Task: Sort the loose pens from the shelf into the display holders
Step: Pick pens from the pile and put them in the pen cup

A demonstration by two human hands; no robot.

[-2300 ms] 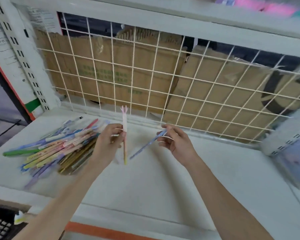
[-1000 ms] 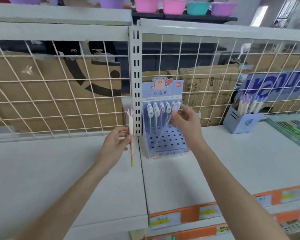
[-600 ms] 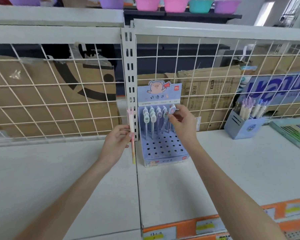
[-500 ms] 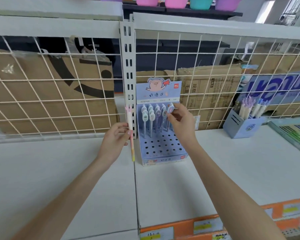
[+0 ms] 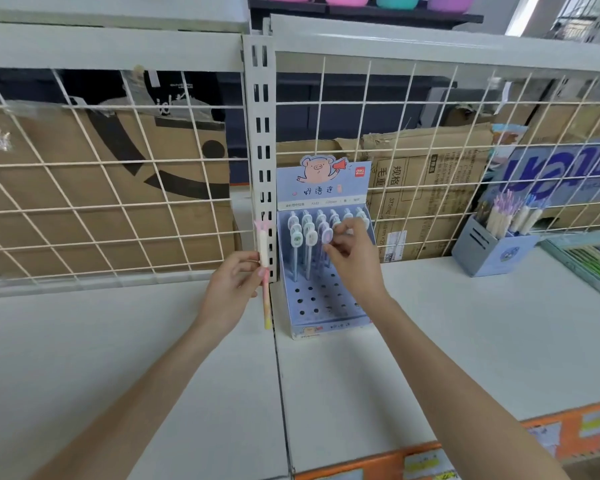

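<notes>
A pale blue display holder (image 5: 326,299) with a pig card and rows of holes stands on the white shelf just right of the upright post. Several blue pens with oval tops stand in its back rows. My right hand (image 5: 355,261) pinches a blue pen (image 5: 326,236) by its oval top, holding it upright among those pens. My left hand (image 5: 231,289) grips a pink and white pen (image 5: 264,271) upright, just left of the holder in front of the post.
A second blue holder (image 5: 489,251) with several purple-tipped pens stands at the right by the wire grid. A green tray (image 5: 589,261) of pens lies at the far right. The slotted post (image 5: 262,150) divides the two shelf boards. Cardboard boxes stand behind the grid.
The view swung from the loose pen pile to the pig holder. My right hand carried the blue pen to the holder and lowered it among the standing pens. The left hand kept its pen.
</notes>
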